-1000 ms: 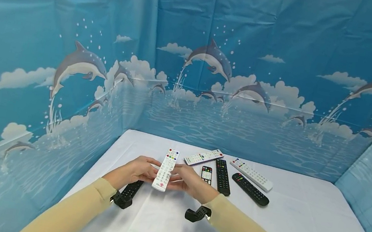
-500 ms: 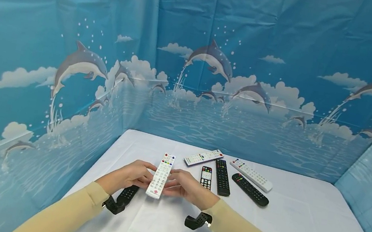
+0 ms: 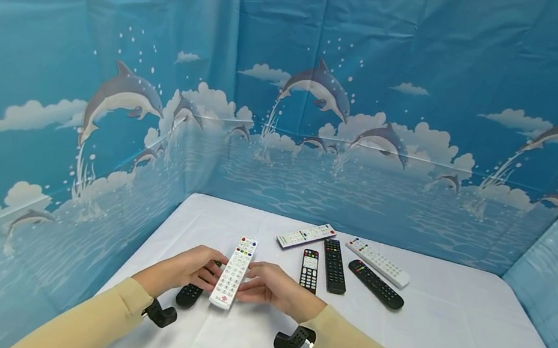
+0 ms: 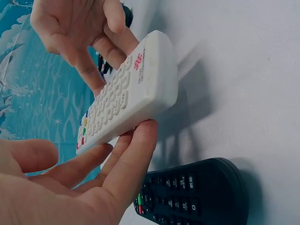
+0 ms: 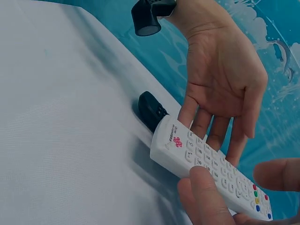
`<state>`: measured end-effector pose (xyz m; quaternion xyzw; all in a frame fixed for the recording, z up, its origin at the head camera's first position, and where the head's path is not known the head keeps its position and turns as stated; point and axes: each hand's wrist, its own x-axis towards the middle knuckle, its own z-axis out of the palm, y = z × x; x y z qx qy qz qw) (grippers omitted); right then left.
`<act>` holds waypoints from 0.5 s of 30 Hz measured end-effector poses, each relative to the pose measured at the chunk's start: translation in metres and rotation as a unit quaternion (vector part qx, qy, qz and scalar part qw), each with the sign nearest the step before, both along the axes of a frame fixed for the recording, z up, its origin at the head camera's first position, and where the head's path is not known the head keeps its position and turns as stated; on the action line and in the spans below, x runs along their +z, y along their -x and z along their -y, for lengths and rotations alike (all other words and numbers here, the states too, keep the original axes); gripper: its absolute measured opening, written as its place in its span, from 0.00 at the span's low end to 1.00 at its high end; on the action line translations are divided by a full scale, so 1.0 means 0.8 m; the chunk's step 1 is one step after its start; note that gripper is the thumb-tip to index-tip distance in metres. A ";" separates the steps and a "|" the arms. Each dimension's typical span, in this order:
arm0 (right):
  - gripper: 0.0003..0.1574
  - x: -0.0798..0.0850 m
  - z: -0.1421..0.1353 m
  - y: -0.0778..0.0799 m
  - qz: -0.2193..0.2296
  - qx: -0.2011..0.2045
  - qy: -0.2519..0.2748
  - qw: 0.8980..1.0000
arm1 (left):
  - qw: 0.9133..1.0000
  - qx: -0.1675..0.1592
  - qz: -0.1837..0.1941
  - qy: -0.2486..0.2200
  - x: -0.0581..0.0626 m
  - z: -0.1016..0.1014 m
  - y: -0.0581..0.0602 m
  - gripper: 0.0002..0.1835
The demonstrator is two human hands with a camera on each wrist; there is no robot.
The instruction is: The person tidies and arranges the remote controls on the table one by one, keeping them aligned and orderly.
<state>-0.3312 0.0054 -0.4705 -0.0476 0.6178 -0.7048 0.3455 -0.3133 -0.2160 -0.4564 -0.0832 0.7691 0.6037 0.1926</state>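
Observation:
A white remote control (image 3: 233, 273) with rows of light keys and a few coloured buttons hangs tilted between both hands, its shadow on the cloth in the left wrist view. The fingers of my left hand (image 3: 187, 272) reach against its left side and underside, with the thumb apart from it. From the opposite side, the fingertips of my right hand (image 3: 279, 291) touch its long edge; that thumb also stands away in the right wrist view. Beneath the left hand lies a black remote control (image 3: 189, 295), partly hidden by the hand, its rounded end showing in the left wrist view (image 4: 206, 192).
Right of the hands lie several more remotes: a slanted white one (image 3: 305, 236), a small black one with pale keys (image 3: 309, 271), a long black one (image 3: 334, 267), another white one (image 3: 377, 262) and a rounded black one (image 3: 376, 285). A dolphin-print curtain (image 3: 337, 189) borders the white table (image 3: 450, 335).
Both hands have moved the white remote toward the person and slightly left. More of the small black remote shows beside the right hand. The other remotes have stayed in place.

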 end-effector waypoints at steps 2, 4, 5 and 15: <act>0.38 0.000 0.000 -0.004 0.001 0.007 0.003 1.000 | 1.000 0.000 0.005 0.001 0.000 0.002 -0.003 0.25; 0.37 0.000 0.000 -0.007 0.001 0.014 0.005 1.000 | 1.000 -0.005 0.008 0.004 0.001 0.004 -0.005 0.27; 0.36 0.000 0.000 -0.008 -0.002 0.018 0.004 1.000 | 1.000 -0.007 0.008 0.007 0.001 0.004 -0.005 0.28; 0.28 -0.009 -0.002 -0.013 0.003 0.038 -0.002 0.999 | 0.998 -0.041 0.021 0.032 0.003 0.005 -0.012 0.32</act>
